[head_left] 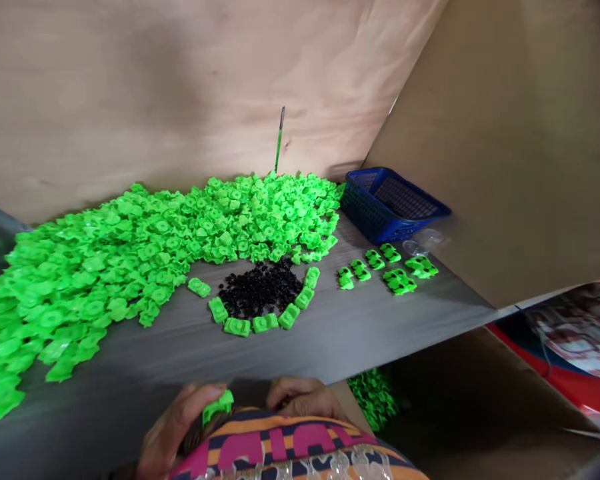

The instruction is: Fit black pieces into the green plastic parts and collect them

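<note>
Left hand [173, 423]: grip pinched round a green piece [220, 405]. Right hand [307, 398] curled, contents I can't tell. Slack pinch could drop the piece.

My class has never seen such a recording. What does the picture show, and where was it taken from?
No machine here: a person works with two bare hands. A head-worn camera, looking forward and down, took this one picture. The left hand holds a green piece; the right hand is partly hidden, so I cannot tell what it holds. On the grey table lie a green heap, a pile of black parts with green blocks curving around its near side, and green-and-black pieces in front of a blue basket.
</note>
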Demonstrator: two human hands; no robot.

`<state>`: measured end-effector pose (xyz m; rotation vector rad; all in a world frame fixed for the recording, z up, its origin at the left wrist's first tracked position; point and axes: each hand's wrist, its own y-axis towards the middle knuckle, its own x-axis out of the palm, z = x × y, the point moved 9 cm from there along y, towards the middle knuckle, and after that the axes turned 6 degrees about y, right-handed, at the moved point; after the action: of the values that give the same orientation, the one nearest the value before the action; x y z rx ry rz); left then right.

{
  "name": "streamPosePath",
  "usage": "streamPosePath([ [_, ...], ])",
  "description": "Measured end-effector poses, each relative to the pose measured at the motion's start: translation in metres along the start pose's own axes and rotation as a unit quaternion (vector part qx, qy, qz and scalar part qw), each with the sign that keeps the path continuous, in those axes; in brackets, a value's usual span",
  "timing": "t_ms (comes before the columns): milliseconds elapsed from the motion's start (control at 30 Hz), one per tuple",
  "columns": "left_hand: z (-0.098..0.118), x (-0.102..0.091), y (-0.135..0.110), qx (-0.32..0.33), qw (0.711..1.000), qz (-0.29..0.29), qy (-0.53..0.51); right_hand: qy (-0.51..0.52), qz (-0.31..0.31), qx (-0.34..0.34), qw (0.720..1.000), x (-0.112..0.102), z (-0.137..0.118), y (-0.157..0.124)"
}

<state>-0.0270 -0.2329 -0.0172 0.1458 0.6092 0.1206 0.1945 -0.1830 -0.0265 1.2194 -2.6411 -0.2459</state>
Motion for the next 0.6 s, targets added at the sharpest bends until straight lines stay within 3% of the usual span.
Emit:
streamPosePath([
  [100,0.015,-0.008,0.002,0.019,0.997,0.059,0.055,-0.053,0.02,-0.006,0.998,-0.002,-0.018,0.0],
  [200,0.026,-0.016,-0.002,0.04,0.99,0.109,0.078,-0.102,0.027,-0.013,0.994,0.002,-0.021,0.0],
  [300,0.033,-0.022,-0.008,0.051,0.986,0.146,0.066,-0.154,0.057,-0.071,0.984,0.003,-0.021,0.0],
  [400,0.025,-0.027,-0.011,0.027,0.982,0.178,0.053,-0.208,0.089,-0.126,0.966,0.002,-0.022,-0.002],
  [600,-0.019,-0.033,0.004,-0.071,0.975,0.207,-0.048,-0.286,0.083,-0.127,0.946,0.003,-0.022,0.001],
])
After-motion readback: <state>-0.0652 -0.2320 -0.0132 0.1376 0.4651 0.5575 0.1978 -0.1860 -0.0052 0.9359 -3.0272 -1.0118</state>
